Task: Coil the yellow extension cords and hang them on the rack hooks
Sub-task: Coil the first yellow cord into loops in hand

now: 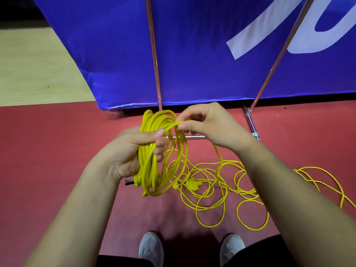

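Note:
My left hand (133, 149) grips a bundle of coiled yellow extension cord (148, 170), its loops hanging down to a plug end at the bottom left. My right hand (208, 124) pinches a strand of the same cord at the top of the coil, beside my left thumb. From there the cord drops to the floor, where loose yellow cord (221, 191) lies in tangled loops with a yellow socket block (192, 185) among them. Thin metal rack poles (154, 54) rise ahead; no hooks are in view.
A blue banner (192, 54) hangs behind the poles. A metal base bar (194, 137) and a second pole (279, 54) stand on the red floor (57, 141). My grey shoes (151, 247) are at the bottom. Tan flooring lies at the far left.

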Demonstrator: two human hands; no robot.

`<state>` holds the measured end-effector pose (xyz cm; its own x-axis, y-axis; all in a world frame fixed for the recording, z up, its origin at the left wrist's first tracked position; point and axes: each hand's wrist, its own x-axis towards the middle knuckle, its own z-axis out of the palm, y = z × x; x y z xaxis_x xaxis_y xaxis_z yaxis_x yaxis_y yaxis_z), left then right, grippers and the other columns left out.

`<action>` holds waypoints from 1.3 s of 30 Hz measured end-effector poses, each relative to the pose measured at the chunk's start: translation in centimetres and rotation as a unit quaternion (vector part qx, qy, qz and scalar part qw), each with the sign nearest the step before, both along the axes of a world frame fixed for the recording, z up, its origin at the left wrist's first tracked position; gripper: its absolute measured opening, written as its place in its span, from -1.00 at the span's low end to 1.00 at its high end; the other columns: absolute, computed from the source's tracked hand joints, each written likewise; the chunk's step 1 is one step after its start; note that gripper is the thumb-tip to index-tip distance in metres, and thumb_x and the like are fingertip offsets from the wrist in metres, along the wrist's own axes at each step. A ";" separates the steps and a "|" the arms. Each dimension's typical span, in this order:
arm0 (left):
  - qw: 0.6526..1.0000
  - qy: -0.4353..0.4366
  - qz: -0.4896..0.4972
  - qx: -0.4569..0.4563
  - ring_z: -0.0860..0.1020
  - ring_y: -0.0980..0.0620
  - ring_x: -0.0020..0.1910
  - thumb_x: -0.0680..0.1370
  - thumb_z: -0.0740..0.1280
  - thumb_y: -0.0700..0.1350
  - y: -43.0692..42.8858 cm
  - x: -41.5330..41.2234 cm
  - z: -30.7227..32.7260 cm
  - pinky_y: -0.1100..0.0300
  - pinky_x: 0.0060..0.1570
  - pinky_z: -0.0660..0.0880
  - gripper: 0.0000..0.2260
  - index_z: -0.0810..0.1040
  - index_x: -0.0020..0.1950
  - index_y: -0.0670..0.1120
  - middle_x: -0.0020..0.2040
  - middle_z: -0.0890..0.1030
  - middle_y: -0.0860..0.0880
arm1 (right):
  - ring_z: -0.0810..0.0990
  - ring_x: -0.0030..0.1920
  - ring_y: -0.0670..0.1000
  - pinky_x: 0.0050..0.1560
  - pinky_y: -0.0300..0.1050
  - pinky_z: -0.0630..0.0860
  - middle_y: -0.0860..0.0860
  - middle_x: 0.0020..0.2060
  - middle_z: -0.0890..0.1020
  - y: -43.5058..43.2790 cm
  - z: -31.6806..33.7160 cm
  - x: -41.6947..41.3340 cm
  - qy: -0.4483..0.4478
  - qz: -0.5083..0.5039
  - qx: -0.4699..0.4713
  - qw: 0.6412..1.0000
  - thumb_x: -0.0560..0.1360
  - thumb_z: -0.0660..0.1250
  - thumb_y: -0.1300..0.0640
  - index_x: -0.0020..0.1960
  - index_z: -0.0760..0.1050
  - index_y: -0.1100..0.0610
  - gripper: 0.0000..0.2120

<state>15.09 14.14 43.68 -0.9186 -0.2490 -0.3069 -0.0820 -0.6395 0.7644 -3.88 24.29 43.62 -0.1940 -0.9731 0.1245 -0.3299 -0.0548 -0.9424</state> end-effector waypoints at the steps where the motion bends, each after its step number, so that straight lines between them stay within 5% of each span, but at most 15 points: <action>1: 1.000 0.018 0.015 0.005 0.43 0.09 -0.48 0.29 0.55 -0.14 -0.1 0.0 0.0 0.21 -0.42 0.46 -0.67 0.50 -0.08 -0.19 -0.38 0.44 -0.01 | 0.57 -0.28 -0.06 -0.19 -0.21 0.52 0.13 -0.31 0.61 -0.1 -0.7 -0.5 -0.006 0.001 0.015 1.000 0.47 0.42 0.30 -0.05 0.61 0.24 -0.93; 6: 0.997 0.059 0.055 0.010 0.42 0.11 -0.48 0.25 0.57 -0.13 -0.9 0.3 -0.1 0.21 -0.41 0.46 -0.55 0.39 -0.04 -0.19 -0.38 0.45 0.01 | 0.60 -0.21 -0.09 -0.08 -0.22 0.50 0.14 -0.22 0.69 0.8 -6.2 -4.1 0.065 -0.002 0.155 0.986 0.51 0.40 0.22 -0.10 0.60 0.22 -0.93; 10: 1.000 0.002 0.026 -0.012 0.46 0.08 -0.46 0.18 0.62 -0.09 -1.3 0.6 0.0 0.20 -0.42 0.47 -0.50 0.44 -0.06 -0.19 -0.36 0.50 -0.03 | 0.53 -0.39 -0.01 -0.26 -0.18 0.52 0.08 -0.36 0.56 1.0 -7.1 -4.7 -0.115 -0.093 0.128 0.981 0.53 0.34 0.29 -0.05 0.57 0.20 -0.96; 13: 0.994 -0.090 0.024 -0.060 0.47 0.04 -0.46 0.04 0.67 -0.01 -1.5 0.7 -0.4 0.18 -0.44 0.44 -0.42 0.50 -0.10 -0.20 -0.36 0.49 -0.06 | 0.36 -0.45 -0.09 -0.41 -0.29 0.32 0.04 -0.40 0.49 0.3 -5.9 -4.6 -0.131 -0.148 0.070 0.978 0.54 0.35 0.26 -0.01 0.62 0.16 -0.91; 17: 0.997 -0.066 0.019 -0.033 0.39 0.05 -0.46 0.39 0.45 -0.13 -1.3 0.5 -0.4 0.19 -0.42 0.39 -0.79 0.51 -0.07 -0.19 -0.31 0.34 -0.07 | 0.35 -0.41 -0.07 -0.40 -0.27 0.28 0.01 -0.41 0.50 -0.2 -4.7 -3.8 -0.068 -0.144 0.034 0.987 0.52 0.38 0.23 0.00 0.66 0.14 -0.89; 22: 0.998 -0.055 -0.015 -0.038 0.47 0.05 -0.47 0.22 0.61 -0.02 -0.9 0.3 -0.5 0.18 -0.43 0.45 -0.58 0.56 -0.07 -0.18 -0.40 0.48 -0.02 | 0.44 -0.36 -0.22 -0.29 -0.41 0.33 0.00 -0.36 0.55 -0.3 -3.7 -3.2 0.018 -0.126 0.008 0.992 0.52 0.36 0.27 0.00 0.65 0.24 -0.88; 26: 1.000 0.007 -0.016 0.001 0.43 0.05 -0.48 0.29 0.57 -0.10 -0.6 0.5 -0.4 0.18 -0.42 0.46 -0.70 0.59 -0.10 -0.19 -0.41 0.43 -0.02 | 0.50 -0.18 -0.06 -0.08 -0.15 0.43 0.22 -0.17 0.62 -0.5 -3.8 -2.6 0.029 -0.093 0.014 0.995 0.53 0.35 0.23 0.01 0.60 0.23 -0.90; 29: 0.999 0.034 0.008 0.020 0.46 0.05 -0.47 0.26 0.59 -0.10 -0.3 0.2 -0.2 0.17 -0.41 0.48 -0.69 0.56 -0.14 -0.17 -0.43 0.43 0.00 | 0.48 -0.26 -0.23 -0.17 -0.31 0.40 -0.11 -0.27 0.59 -0.6 -4.2 -2.1 0.041 -0.062 0.036 0.997 0.56 0.32 0.25 0.05 0.58 0.24 -0.89; 32: 0.997 0.045 0.058 0.027 0.66 -0.11 -0.22 0.24 0.55 -0.13 -0.1 0.2 0.4 0.08 -0.25 0.60 -0.77 0.60 -0.21 -0.16 -0.42 0.52 -0.03 | 0.38 -0.39 -0.15 -0.31 -0.23 0.33 -0.04 -0.39 0.48 -0.8 -5.6 -2.5 0.072 -0.067 0.073 0.993 0.55 0.34 0.22 -0.08 0.58 0.24 -0.91; 35: 0.992 0.061 0.104 0.026 0.66 -0.19 0.00 0.22 0.49 -0.11 -0.3 0.5 1.0 0.05 -0.18 0.62 -0.82 0.64 -0.25 -0.15 -0.19 0.69 -0.16 | 0.36 -0.42 -0.13 -0.34 -0.19 0.30 0.00 -0.42 0.48 -0.5 -8.3 -4.0 0.135 -0.078 0.161 0.975 0.53 0.38 0.15 -0.21 0.57 0.27 -0.79; 39: 0.981 0.116 0.155 0.027 0.58 0.14 -0.41 0.25 0.48 -0.10 -1.3 0.9 1.3 0.26 -0.41 0.52 -0.83 0.63 -0.22 -0.12 -0.26 0.65 0.00 | 0.39 -0.34 -0.05 -0.36 -0.23 0.29 0.06 -0.35 0.52 1.1 -13.3 -5.0 0.045 -0.083 0.286 0.954 0.52 0.39 0.20 -0.29 0.46 0.17 -0.77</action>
